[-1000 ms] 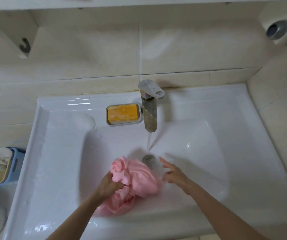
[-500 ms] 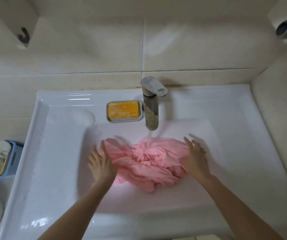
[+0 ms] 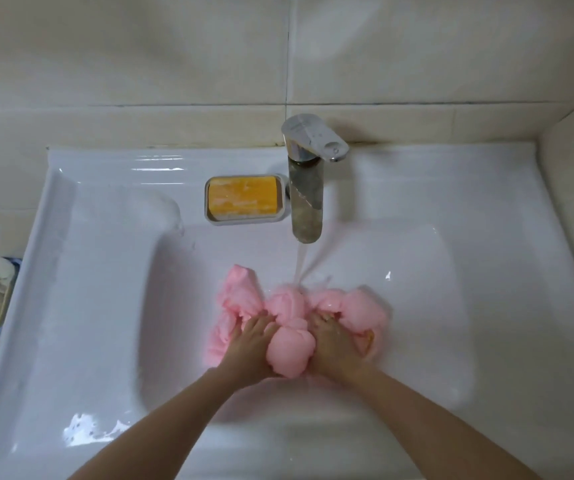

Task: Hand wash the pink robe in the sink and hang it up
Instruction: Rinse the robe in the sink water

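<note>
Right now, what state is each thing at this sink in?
tap, running.
pink robe, wet, bunched in the sink below the tap.
soap, lying in its dish.
left hand, grips the pink robe.
right hand, grips the pink robe.

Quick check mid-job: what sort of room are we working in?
Most likely a home bathroom: a white ceramic sink against a tiled wall, a chrome faucet running water onto the pink robe, and a bar of orange soap in its dish.
</note>
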The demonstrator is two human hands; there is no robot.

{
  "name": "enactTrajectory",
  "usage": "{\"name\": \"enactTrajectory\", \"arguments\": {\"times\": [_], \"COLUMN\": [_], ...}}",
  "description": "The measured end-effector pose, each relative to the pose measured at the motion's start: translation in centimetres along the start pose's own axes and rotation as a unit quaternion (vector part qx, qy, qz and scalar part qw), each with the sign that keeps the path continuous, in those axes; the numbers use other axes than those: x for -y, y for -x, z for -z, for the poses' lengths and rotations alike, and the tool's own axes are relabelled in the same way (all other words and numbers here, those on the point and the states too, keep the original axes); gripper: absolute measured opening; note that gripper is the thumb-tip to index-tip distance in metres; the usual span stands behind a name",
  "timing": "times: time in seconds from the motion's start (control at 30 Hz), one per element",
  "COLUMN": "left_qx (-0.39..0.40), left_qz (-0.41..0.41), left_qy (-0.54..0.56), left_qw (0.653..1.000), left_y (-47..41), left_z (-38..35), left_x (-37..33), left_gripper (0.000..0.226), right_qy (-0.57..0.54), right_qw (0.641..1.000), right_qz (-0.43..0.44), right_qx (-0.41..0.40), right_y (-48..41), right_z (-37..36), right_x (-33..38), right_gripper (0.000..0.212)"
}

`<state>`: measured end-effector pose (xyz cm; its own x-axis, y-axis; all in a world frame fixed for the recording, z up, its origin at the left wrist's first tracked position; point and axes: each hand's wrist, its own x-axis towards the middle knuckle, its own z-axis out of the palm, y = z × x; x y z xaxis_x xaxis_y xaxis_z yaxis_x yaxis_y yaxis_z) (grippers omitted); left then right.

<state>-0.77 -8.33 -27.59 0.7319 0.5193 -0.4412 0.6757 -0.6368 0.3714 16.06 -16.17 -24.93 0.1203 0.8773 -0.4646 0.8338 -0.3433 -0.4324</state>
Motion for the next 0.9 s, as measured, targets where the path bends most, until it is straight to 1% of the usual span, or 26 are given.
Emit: {"name": "enactTrajectory", "arguments": {"times": [0.03,0.07,0.1,0.13,0.17,0.2,0.23,0.27,0.3,0.33,0.37,0.4,0.43,0.47,0.5,0.53,0.57,0.6,0.63,0.67,0.7,0.73,0.8,0.9], "left_qx": [0.007,0.0,0.029,0.077,0.091,0.077,0.061,0.046,0.033,0.016,-0.012,-0.04,-0.075,-0.11,-0.123,-0.109,-0.082,-0.046,-0.017,-0.003,0.002,0.0,-0.004,-0.006], "left_qz": [-0.008,0.005,0.058,0.103,0.119,0.131,0.149,0.176,0.211,0.247,0.287,0.317,0.324,0.299,0.258,0.21,0.159,0.108,0.064,0.033,0.02,0.018,0.03,0.042], "left_qy": [0.058,0.131,0.226,0.34,0.432,0.492,0.528,0.539,0.531,0.51,0.458,0.346,0.222,0.134,0.097,0.089,0.08,0.058,0.029,0.015,0.002,-0.018,-0.029,-0.017], "left_qw": [0.998,0.991,0.972,0.932,0.889,0.857,0.834,0.822,0.82,0.824,0.841,0.882,0.917,0.938,0.953,0.968,0.981,0.991,0.997,0.999,1.0,1.0,0.999,0.999], "left_y": [0.7,1.3,1.8,2.3,2.6,2.8,2.8,2.4,1.9,1.2,0.6,0.0,-0.3,-0.4,-0.6,-0.8,-0.9,-1.0,-1.2,-1.3,-1.5,-1.8,-3.0,-5.2], "left_z": [0.3,1.0,2.2,3.7,5.0,6.3,7.3,7.8,8.3,8.2,7.9,7.7,7.6,7.3,7.0,6.8,5.9,5.0,3.7,2.5,1.5,0.9,0.6,0.9], "left_x": [-0.2,-0.3,-0.6,-0.7,-0.7,-0.6,-0.4,0.0,0.0,0.1,0.2,0.7,1.0,1.3,1.5,1.4,1.2,0.7,0.3,0.0,-0.2,-0.6,-1.2,-2.2], "left_gripper": [0.105,0.11,0.118,0.121,0.11,0.094,0.079,0.068,0.057,0.048,0.046,0.051,0.061,0.075,0.088,0.102,0.113,0.117,0.114,0.111,0.112,0.116,0.119,0.121], "right_qy": [-0.032,-0.08,-0.141,-0.207,-0.279,-0.359,-0.427,-0.481,-0.512,-0.507,-0.452,-0.366,-0.269,-0.176,-0.132,-0.124,-0.115,-0.088,-0.036,0.034,0.107,0.146,0.173,0.173], "right_qw": [0.999,0.991,0.976,0.957,0.937,0.907,0.871,0.835,0.816,0.819,0.854,0.899,0.933,0.949,0.95,0.948,0.954,0.969,0.986,0.994,0.992,0.988,0.983,0.984], "right_qz": [-0.018,-0.047,-0.077,-0.088,-0.106,-0.14,-0.175,-0.198,-0.212,-0.224,-0.231,-0.235,-0.238,-0.232,-0.202,-0.157,-0.112,-0.07,-0.025,0.017,0.043,0.053,0.055,0.041], "right_qx": [0.035,0.092,0.147,0.182,0.179,0.171,0.171,0.177,0.167,0.148,0.113,0.055,-0.03,-0.121,-0.198,-0.247,-0.253,-0.218,-0.16,-0.106,-0.05,-0.019,-0.029,-0.028], "right_y": [0.4,0.7,0.7,0.6,0.5,0.2,-0.1,-0.5,-1.4,-2.3,-3.1,-4.0,-4.5,-4.7,-4.2,-3.8,-3.3,-2.7,-2.2,-1.5,-0.9,-0.6,-1.2,-3.0], "right_z": [0.7,1.4,1.9,2.1,2.3,2.6,3.2,4.2,4.9,5.6,6.3,6.6,6.9,7.5,7.9,8.1,8.3,7.8,6.7,5.2,3.5,2.1,0.4,1.7], "right_x": [0.3,0.5,0.3,0.1,-0.3,-0.6,-0.7,-0.4,-0.5,-0.5,-0.8,-1.2,-1.9,-2.3,-2.8,-3.2,-3.2,-3.0,-2.8,-2.5,-2.6,-3.0,-4.3,-5.6], "right_gripper": [0.05,0.051,0.06,0.072,0.085,0.083,0.07,0.051,0.037,0.034,0.038,0.043,0.049,0.05,0.048,0.046,0.05,0.06,0.074,0.087,0.098,0.105,0.11,0.106]}}
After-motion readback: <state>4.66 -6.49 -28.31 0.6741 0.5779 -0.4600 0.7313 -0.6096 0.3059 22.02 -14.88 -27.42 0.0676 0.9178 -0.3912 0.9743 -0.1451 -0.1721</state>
